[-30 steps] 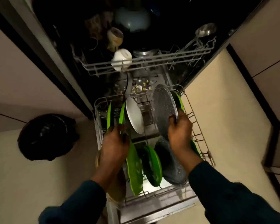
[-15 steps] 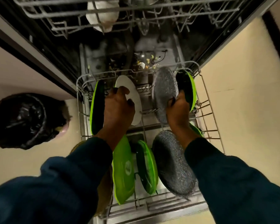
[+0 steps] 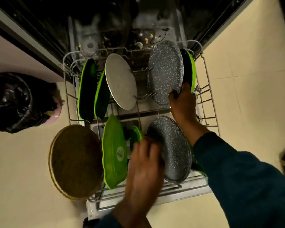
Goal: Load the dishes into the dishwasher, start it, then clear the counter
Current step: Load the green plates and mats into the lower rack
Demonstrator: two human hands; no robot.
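Fingers (image 3: 174,94) of the right hand (image 3: 183,102) grip the far speckled plate's (image 3: 165,71) rim; stiff, breakable. Left hand (image 3: 145,165) blurred, cannot tell.

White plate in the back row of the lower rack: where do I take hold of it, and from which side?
Pinch the upper rim of the white plate from above. It stands on edge, tilted, in the lower rack, so its top edge is free, while its lower edge sits among the tines. A green plate crowds its left; the gap to its right gives fingers more room.
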